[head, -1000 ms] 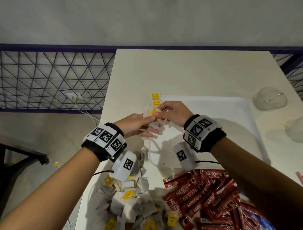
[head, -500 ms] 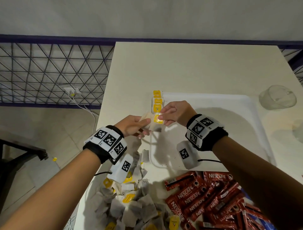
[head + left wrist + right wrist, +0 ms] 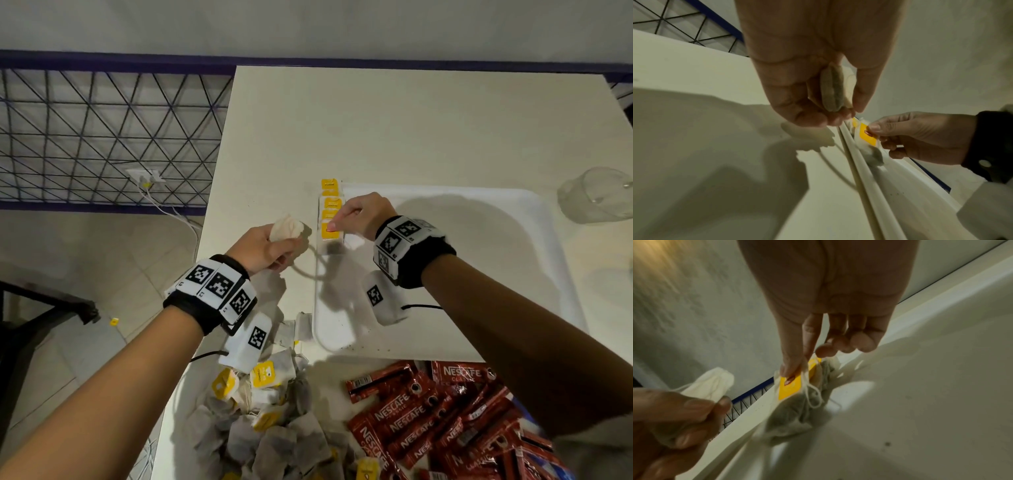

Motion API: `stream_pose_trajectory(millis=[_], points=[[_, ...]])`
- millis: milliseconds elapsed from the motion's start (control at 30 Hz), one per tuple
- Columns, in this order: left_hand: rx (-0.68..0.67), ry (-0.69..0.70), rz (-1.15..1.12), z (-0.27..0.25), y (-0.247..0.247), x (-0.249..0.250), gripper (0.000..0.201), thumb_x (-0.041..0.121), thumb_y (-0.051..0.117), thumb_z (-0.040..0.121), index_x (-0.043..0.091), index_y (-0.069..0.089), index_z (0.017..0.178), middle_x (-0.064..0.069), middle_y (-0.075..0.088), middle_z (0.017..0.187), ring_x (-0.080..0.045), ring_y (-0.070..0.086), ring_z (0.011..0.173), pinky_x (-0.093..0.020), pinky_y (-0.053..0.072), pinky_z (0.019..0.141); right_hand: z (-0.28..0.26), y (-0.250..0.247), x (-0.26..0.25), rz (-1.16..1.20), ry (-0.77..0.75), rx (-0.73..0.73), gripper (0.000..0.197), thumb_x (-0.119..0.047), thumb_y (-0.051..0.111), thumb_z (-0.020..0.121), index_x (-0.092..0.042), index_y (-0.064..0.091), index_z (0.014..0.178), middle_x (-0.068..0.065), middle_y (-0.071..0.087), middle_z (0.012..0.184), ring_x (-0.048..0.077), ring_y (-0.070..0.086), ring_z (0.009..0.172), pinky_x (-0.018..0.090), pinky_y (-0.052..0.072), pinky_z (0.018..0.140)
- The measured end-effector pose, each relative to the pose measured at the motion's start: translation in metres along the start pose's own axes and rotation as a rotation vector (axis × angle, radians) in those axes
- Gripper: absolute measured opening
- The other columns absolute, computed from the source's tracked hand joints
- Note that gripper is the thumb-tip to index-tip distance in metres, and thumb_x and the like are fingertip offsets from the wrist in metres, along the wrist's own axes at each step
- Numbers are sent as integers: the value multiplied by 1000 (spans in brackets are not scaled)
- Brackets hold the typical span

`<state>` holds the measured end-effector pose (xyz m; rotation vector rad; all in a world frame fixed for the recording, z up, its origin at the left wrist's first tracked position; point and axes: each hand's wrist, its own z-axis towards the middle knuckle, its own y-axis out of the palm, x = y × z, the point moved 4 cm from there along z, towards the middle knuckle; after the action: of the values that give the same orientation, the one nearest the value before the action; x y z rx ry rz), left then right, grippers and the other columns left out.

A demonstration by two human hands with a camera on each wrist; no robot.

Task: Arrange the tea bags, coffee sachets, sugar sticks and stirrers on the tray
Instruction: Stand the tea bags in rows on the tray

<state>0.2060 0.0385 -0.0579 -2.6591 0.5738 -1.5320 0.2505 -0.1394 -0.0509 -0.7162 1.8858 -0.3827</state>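
Both hands work at the white plastic tray's (image 3: pixel 534 219) nine o'clock edge. Left hand (image 3: pixel 263 248) clutches a pale paper tea bag (image 3: pixel 286 229) over the cream table (image 3: pixel 411 130), just outside the rim. Right hand (image 3: pixel 363 216) pinches the yellow tag (image 3: pixel 331 232) of another tea bag (image 3: pixel 789 420), lowest in a tagged row along that edge. Loose grey tea bags (image 3: pixel 274 435) pile at six o'clock beside red Nescafe coffee sachets (image 3: pixel 431 421).

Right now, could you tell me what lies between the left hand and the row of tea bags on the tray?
Only bare table and the tray rim, as the head view shows.
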Motion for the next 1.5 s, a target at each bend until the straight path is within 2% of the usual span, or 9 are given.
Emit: stream_pose_trajectory(millis=[133,300,500,600,700,900,1167,1267,1500], points=[[11,25,26,7,5,0,27,41,71,50,22,59,65,10,51,45,-6,45,43,-15,39,46,3,2,4,-2,11,19,24,-22,78,72,-7,72,89,1,62,82,12,55,80,11,39,61],[71,54,284,16,16,4,20,28,74,78,15,59,81,4,56,74,-11,49,65,-20,38,58,1,1,7,5,-5,25,27,-22,76,74,-3,70,92,-1,59,74,11,53,74,9,38,57],[157,142,206,16,20,20,40,38,77,70,15,65,101,1,63,92,-11,55,82,-10,41,67,-14,0,5,88,-40,-93,13,-25,75,75,-15,68,72,-15,53,43,-1,49,46,6,35,47],[68,128,243,16,21,23,57,47,67,64,1,66,97,-11,63,88,-16,51,80,-26,38,72,-22,0,3,147,-46,-167,15,-21,71,80,-18,61,69,-4,57,62,4,52,55,13,44,53],[36,108,258,14,20,22,42,34,69,82,-4,62,99,-9,55,84,-18,45,78,-27,33,72,-28,5,7,146,15,-266,18,-11,65,84,-20,54,73,-1,59,65,1,57,47,17,49,52],[-29,108,286,4,17,23,17,29,62,88,16,59,79,1,54,78,-15,46,74,-23,36,69,-42,-5,8,194,-33,-315,18,1,62,84,-8,61,68,2,61,58,2,54,40,13,49,48],[-137,134,239,-8,12,24,58,52,72,60,3,65,89,0,57,79,-10,49,72,-21,37,70,-49,-27,-10,124,-111,-260,16,-14,62,87,-17,62,71,-10,62,51,1,51,44,13,44,46],[-237,126,191,-14,17,31,8,18,70,82,15,63,80,15,58,59,4,49,53,-7,37,55,-51,-25,-18,171,-109,-260,13,-15,60,88,-14,62,75,-6,61,60,0,51,46,13,43,48],[-143,127,-65,-13,21,37,15,7,57,90,16,57,78,14,46,45,0,34,44,-11,29,44,-57,3,-2,127,-37,-283,24,-2,45,92,5,61,109,1,55,66,-1,53,45,13,44,52]])
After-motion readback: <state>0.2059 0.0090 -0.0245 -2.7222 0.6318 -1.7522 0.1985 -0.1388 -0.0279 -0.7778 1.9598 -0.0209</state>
